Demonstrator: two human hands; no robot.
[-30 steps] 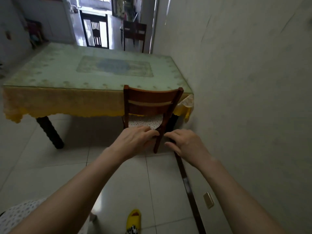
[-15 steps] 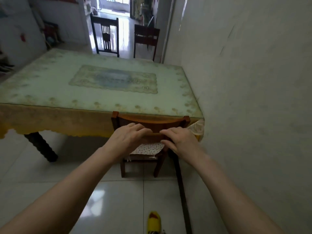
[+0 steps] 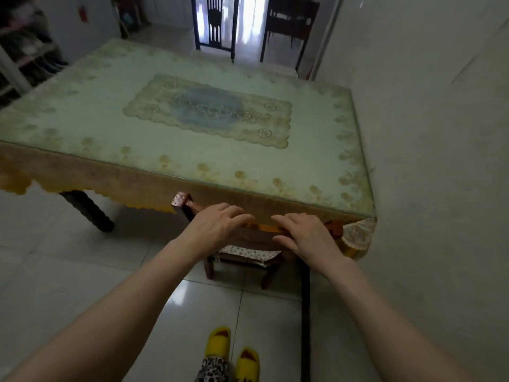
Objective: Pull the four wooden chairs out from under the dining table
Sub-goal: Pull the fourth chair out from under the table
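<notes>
A brown wooden chair (image 3: 181,201) with a patterned seat cushion (image 3: 248,253) stands tucked under the near right corner of the dining table (image 3: 110,119). Its seat is partly under the yellow tablecloth fringe. My left hand (image 3: 217,226) and my right hand (image 3: 307,234) lie side by side over the chair's top rail, fingers curled over it and the right thumb on its near face. Two more dark chairs (image 3: 214,26) (image 3: 289,23) stand on the floor beyond the table's far end, apart from it.
A white wall runs close along the table's right side, with a dark strip (image 3: 304,312) on the floor at its foot. My feet in yellow slippers (image 3: 217,343) stand just behind the chair. A dark table leg (image 3: 88,210) is at left, shelving (image 3: 24,51) at far left.
I have stepped closer to the table. Both hands rose from in front of the chair's seat onto its top rail. The chair itself stays in its place.
</notes>
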